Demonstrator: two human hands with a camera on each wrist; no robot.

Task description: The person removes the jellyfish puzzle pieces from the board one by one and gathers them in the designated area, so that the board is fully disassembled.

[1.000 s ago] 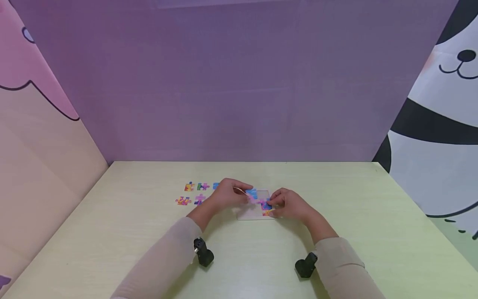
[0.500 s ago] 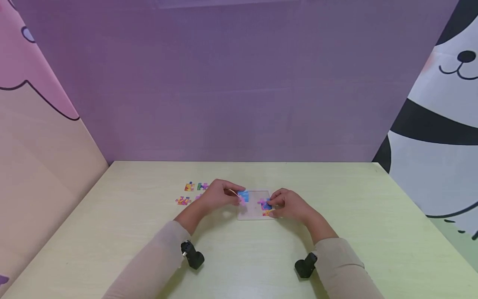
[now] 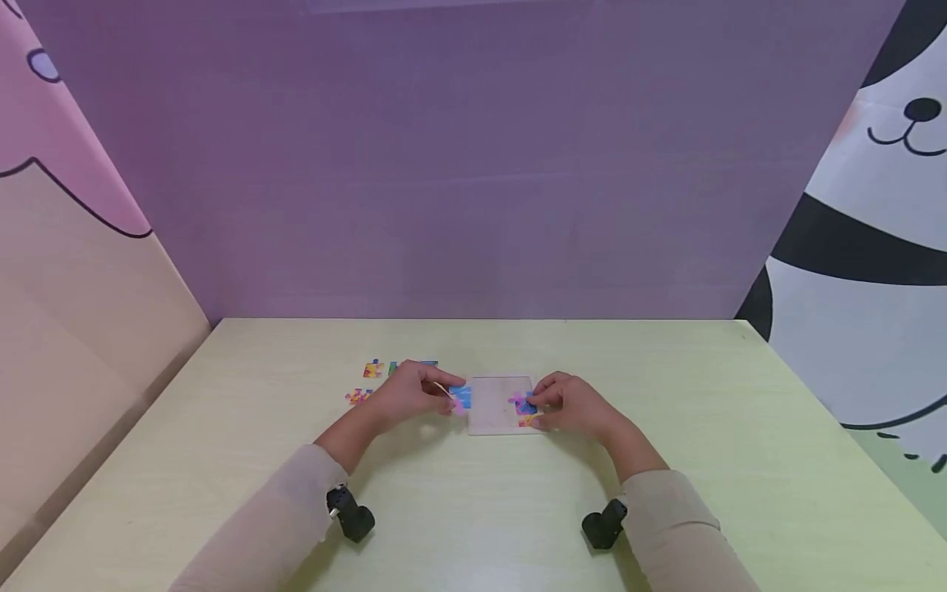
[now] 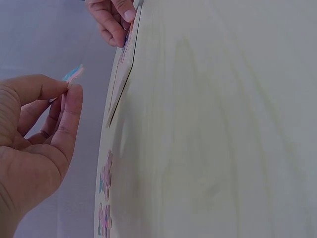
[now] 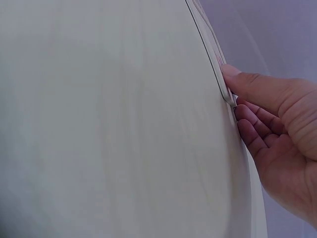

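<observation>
1. The left hand [image 3: 410, 395] pinches a blue and pink puzzle piece [image 3: 460, 398] between thumb and fingertips, lifted just off the left edge of the puzzle tray [image 3: 494, 404].
2. The wrist view shows the same piece [image 4: 73, 74] clear of the table [image 3: 518, 510], thumb and forefinger pressed together on it.
3. The right hand [image 3: 573, 404] rests at the tray's right edge, its curled fingers on a blue, pink and yellow piece in the tray [image 3: 525, 408].
4. The tray lies flat near the middle of the table, slightly toward its far edge.
5. Loose pieces [image 3: 373, 370] lie in rows to the left of the tray, partly hidden behind the left hand.
</observation>
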